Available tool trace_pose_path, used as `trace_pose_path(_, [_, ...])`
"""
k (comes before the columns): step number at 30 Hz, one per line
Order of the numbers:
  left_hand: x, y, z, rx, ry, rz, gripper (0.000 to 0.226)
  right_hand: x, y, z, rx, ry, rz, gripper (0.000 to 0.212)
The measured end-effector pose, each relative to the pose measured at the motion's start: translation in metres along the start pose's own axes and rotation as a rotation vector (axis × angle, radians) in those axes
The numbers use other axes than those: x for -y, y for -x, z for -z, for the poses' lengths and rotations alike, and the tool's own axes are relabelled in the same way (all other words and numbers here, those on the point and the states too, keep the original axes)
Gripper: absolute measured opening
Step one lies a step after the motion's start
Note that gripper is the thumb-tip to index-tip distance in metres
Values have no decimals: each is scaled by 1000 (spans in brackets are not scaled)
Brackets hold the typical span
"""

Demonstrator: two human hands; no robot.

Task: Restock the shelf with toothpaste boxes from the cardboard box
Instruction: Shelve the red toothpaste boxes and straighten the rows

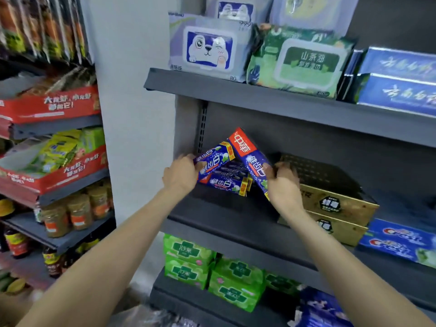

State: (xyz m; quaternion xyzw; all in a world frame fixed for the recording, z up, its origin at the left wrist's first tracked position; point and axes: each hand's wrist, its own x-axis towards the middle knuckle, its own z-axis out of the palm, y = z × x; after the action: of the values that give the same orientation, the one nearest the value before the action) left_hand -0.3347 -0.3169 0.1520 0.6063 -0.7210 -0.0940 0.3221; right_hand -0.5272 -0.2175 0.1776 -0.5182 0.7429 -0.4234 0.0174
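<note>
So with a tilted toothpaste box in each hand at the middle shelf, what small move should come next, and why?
Probably lower the left hand's box flat onto the blue boxes already lying on the shelf. It hangs tilted right above that small stack, while the right hand's box leans steeply and needs more turning first.

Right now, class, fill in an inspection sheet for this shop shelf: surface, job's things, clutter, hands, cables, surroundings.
Surface: dark grey middle shelf, front part bare.
Job's things: blue toothpaste boxes lie stacked on it; one tilted box in the left hand, another tilted box in the right hand.
Clutter: gold boxes stacked beside them.
Hands: both grip boxes.
Cables: nothing seen.
Surroundings: wet wipe packs above, green packs below, jars on the neighbouring rack.
</note>
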Motion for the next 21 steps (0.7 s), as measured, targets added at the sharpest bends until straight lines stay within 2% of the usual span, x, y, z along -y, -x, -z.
trace_pose_path(3, [-4, -26, -5, 43, -115, -21, 38, 12, -29, -14, 8, 56, -7, 43])
trace_pose_path(8, [-24, -73, -17, 100, -290, -231, 41, 12, -60, -28, -16, 59, 16, 44])
trace_pose_path(15, [-47, -133, -58, 274, -313, -334, 44, -2, -84, -39, -16, 45, -12, 44])
trace_pose_path(19, [-41, -135, -72, 159, -273, -360, 53, -8, -90, -45, -19, 57, -15, 43])
trace_pose_path(21, [-39, -128, -75, 53, -175, -222, 68, -9, -91, -49, -10, 50, -24, 42])
